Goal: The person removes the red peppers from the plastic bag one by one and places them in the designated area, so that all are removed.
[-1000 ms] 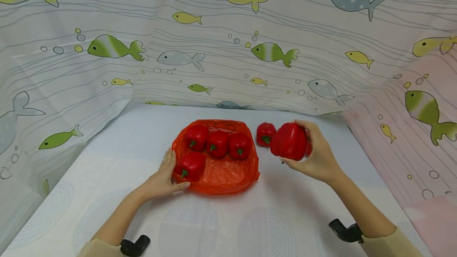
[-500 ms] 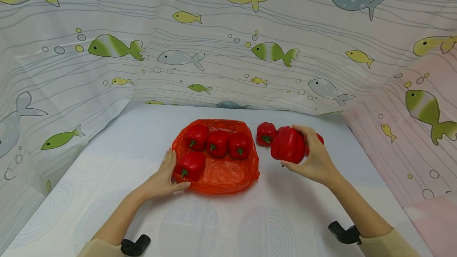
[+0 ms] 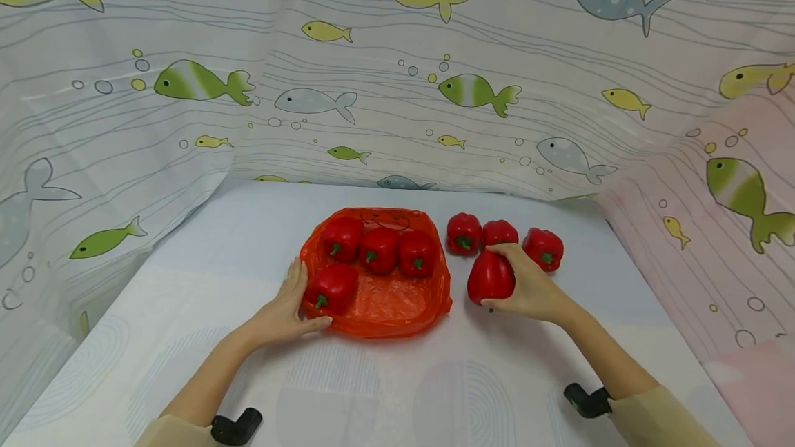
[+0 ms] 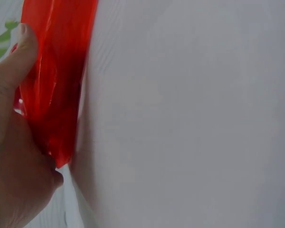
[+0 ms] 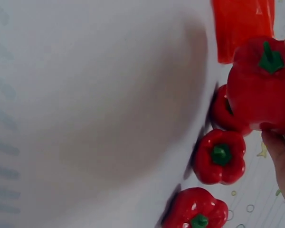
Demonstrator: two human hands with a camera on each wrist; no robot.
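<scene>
In the head view a red plastic bag (image 3: 385,305), its top spread wide, stands mid-table with several red bell peppers (image 3: 379,250) inside. My left hand (image 3: 282,316) lies against its left side, fingers straight and thumb along the front. The left wrist view shows the thumb (image 4: 23,54) on the bag wall (image 4: 57,85). Right of the bag, my right hand (image 3: 531,287) grips a large red bell pepper (image 3: 489,280) between thumb and fingers. Its green stem (image 5: 270,59) shows in the right wrist view. Whether it touches the table cannot be told.
Three more red bell peppers stand behind the right hand: a left one (image 3: 464,234), a partly hidden middle one (image 3: 499,232) and a right one (image 3: 543,249). A fish-patterned curtain (image 3: 397,74) encloses the white table (image 3: 248,226) at the back and sides.
My right hand has lowered the gripped bell pepper toward me and slightly left, so the middle and right bell peppers behind it show now. The left hand and bag have stayed in place.
</scene>
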